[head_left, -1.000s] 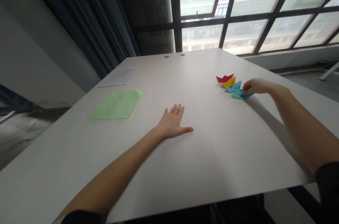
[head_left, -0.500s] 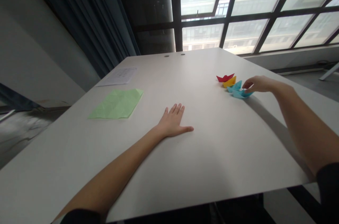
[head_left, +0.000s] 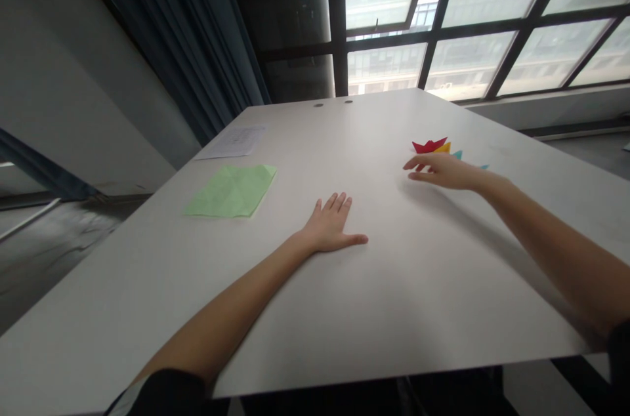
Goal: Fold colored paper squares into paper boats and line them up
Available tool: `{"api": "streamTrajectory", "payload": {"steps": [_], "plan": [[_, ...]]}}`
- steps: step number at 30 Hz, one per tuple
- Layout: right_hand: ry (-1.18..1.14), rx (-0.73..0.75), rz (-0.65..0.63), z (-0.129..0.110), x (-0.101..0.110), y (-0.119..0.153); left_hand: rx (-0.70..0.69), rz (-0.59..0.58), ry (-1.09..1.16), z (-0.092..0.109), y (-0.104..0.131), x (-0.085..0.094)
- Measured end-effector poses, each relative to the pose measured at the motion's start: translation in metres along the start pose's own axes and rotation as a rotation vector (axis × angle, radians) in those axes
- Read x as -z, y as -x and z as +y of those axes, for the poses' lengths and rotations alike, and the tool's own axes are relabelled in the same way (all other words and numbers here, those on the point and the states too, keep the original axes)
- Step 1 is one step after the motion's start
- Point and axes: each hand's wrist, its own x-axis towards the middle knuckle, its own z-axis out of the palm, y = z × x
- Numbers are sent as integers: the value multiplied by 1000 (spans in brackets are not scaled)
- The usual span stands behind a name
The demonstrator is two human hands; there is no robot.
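Observation:
My left hand [head_left: 331, 224] lies flat on the white table, fingers spread and nothing under them that I can see. Above the tabletop at the right, my right hand [head_left: 440, 170] is open, thumb and fingers apart with nothing between them. Just behind it stands a row of folded paper boats. The red paper boat [head_left: 429, 145] is farthest, then the yellow paper boat [head_left: 443, 148]. Of the light blue paper [head_left: 458, 155] only small tips show; my right hand and wrist cover the rest.
Green creased paper [head_left: 233, 191] lies flat to the left of my left hand. Beyond it a printed white sheet [head_left: 236, 140] rests near the table's left edge. The white table [head_left: 315, 311] reaches toward a window and a dark blue curtain [head_left: 182, 29].
My right hand has left the light blue boat and moved left, in front of the row, with fingers opened. My left hand stays flat. The view has shifted slightly.

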Motion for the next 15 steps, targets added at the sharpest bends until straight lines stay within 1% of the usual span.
{"api": "streamTrajectory", "payload": {"steps": [4,6,8,9,11,12,13,15], "plan": [[-76,210,40,-23,-48,-4,-14,-10,51,-10,2,10],[-101,241,49,-30,-67,-2,-14,36,68,-20,1,19],[-87,262,35,-33,-79,2,59,109,44,-34,0,29],[-70,262,39,-33,-83,4,125,143,21,-43,0,35],[-37,262,46,-34,-86,7,341,180,-30,-66,2,44],[-25,260,52,-34,-87,8,475,167,-48,-79,5,48],[-17,259,55,-34,-87,9,582,141,-63,-92,8,50],[-9,257,63,-34,-86,9,774,134,-137,-121,18,53]]}}
